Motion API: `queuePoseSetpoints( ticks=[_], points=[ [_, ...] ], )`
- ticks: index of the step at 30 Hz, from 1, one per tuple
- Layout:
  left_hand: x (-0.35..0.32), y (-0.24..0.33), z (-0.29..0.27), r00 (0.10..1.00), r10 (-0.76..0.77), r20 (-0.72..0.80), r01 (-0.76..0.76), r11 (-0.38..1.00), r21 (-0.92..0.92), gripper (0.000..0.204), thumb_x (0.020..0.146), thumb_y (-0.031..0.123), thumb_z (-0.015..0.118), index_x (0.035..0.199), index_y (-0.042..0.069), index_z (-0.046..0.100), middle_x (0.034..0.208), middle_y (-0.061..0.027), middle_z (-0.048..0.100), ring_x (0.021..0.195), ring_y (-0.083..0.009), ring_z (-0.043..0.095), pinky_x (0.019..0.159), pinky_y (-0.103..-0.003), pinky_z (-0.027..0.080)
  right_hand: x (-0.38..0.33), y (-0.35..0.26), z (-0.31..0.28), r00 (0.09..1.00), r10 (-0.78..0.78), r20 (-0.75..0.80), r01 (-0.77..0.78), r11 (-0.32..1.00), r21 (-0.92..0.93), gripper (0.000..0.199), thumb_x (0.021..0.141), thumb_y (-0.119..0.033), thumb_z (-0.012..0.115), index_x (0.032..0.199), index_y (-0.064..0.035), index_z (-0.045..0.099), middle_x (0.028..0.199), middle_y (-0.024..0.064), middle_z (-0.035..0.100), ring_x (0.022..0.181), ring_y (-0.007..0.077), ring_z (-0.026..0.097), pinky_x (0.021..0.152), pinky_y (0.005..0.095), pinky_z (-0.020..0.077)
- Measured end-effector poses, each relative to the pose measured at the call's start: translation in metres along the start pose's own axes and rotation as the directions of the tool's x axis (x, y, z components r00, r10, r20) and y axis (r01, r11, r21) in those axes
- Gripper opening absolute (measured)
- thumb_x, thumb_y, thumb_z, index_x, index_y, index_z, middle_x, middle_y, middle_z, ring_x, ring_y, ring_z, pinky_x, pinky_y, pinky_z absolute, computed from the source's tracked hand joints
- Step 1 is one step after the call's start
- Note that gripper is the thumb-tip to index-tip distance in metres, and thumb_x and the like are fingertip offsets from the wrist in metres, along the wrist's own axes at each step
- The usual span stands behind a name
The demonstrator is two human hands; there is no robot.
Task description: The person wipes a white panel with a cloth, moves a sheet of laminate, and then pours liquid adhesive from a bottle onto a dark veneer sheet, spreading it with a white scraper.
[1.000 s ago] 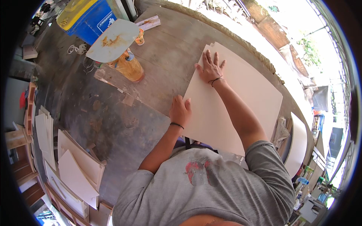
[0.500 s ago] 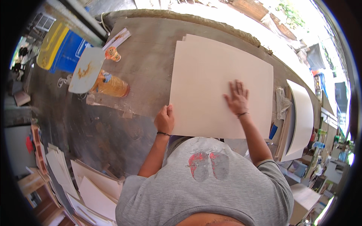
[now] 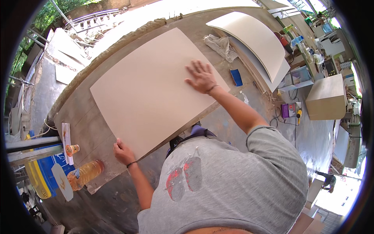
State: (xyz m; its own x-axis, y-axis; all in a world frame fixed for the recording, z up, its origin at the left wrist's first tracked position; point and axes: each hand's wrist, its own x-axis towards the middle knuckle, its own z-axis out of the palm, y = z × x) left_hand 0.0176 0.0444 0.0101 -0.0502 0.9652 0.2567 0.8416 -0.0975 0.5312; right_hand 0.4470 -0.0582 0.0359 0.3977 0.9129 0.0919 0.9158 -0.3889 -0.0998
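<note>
A large, smooth, pale beige sheet (image 3: 148,93) lies flat on the worktable (image 3: 76,113) in front of me. My left hand (image 3: 124,152) is closed on its near left corner, the thumb on top and the other fingers mostly hidden at the edge. Near the sheet's right edge, my right hand (image 3: 202,78) rests palm down with the fingers spread. I cannot make out whether other sheets lie beneath this one.
Right of the sheet are a small blue piece (image 3: 236,77), a crumpled plastic bag (image 3: 220,46) and curved white panels (image 3: 253,37). At the left stand a bottle of amber liquid (image 3: 92,172), a paper cup (image 3: 72,149) and a blue and yellow bin (image 3: 46,175).
My view has swung to the right, so the sheet now appears slanted. The offset edges at its far left no longer show. My right hand lies closer to the sheet's right edge.
</note>
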Motion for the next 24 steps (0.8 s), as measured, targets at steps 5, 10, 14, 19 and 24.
queuePoseSetpoints(
  ticks=[5,10,14,19,24],
  points=[
    [-0.009,0.011,-0.011,0.999,-0.028,0.022,0.028,0.999,0.027,0.043,0.092,0.037,0.051,0.07,0.001,0.053,0.063,-0.0166,0.058,0.058,-0.0366,0.055,0.052,-0.044,0.04,-0.017,0.109,-0.01,0.844,0.535,0.031,-0.535,0.845,-0.01,0.068,0.086,-0.054,0.045,0.14,-0.0131,0.033,0.144,0.0176,0.029,0.135,0.0342,0.024,0.108,0.0546,0.0183],
    [-0.048,0.012,-0.027,0.999,-0.048,0.001,0.048,0.995,0.083,0.041,0.091,0.038,0.053,0.072,0.002,0.056,0.065,-0.0161,0.06,0.058,-0.0347,0.056,0.053,-0.042,0.042,0.051,0.178,0.006,0.932,0.354,-0.081,-0.333,0.922,0.198,0.065,0.083,-0.039,0.056,0.137,-0.0105,0.036,0.141,0.0173,0.035,0.13,0.0353,0.032,0.106,0.0496,0.0271],
    [-0.074,-0.006,-0.038,0.978,-0.21,-0.006,0.208,0.971,-0.121,0.034,0.091,0.032,0.055,0.076,0.002,0.058,0.061,-0.0039,0.055,0.053,-0.0159,0.048,0.05,-0.034,0.039,0.086,0.192,0.01,0.924,0.368,0.106,-0.368,0.93,-0.019,0.066,0.08,-0.038,0.06,0.135,-0.0088,0.038,0.14,0.0173,0.037,0.13,0.0324,0.034,0.108,0.0418,0.0274],
    [-0.082,-0.018,-0.048,0.849,-0.486,0.206,0.527,0.749,-0.403,0.023,0.091,0.027,0.057,0.08,0.007,0.057,0.063,0.0053,0.045,0.054,-0.0044,0.037,0.047,-0.021,0.029,0.11,0.201,0.004,0.875,0.365,0.318,-0.353,0.931,-0.097,0.064,0.076,-0.035,0.063,0.13,-0.0068,0.043,0.123,0.0192,0.053,0.116,0.0326,0.05,0.099,0.0411,0.0393],
    [-0.086,-0.025,-0.044,0.813,-0.537,0.222,0.582,0.752,-0.309,0.027,0.091,0.028,0.057,0.085,0.002,0.057,0.07,0.002,0.049,0.063,-0.0083,0.043,0.057,-0.024,0.039,0.128,0.211,-0.026,0.929,0.364,0.066,-0.369,0.924,0.102,0.053,0.073,-0.031,0.06,0.118,-0.0048,0.052,0.099,0.0211,0.064,0.097,0.0356,0.061,0.085,0.0411,0.0483]
  ],
)
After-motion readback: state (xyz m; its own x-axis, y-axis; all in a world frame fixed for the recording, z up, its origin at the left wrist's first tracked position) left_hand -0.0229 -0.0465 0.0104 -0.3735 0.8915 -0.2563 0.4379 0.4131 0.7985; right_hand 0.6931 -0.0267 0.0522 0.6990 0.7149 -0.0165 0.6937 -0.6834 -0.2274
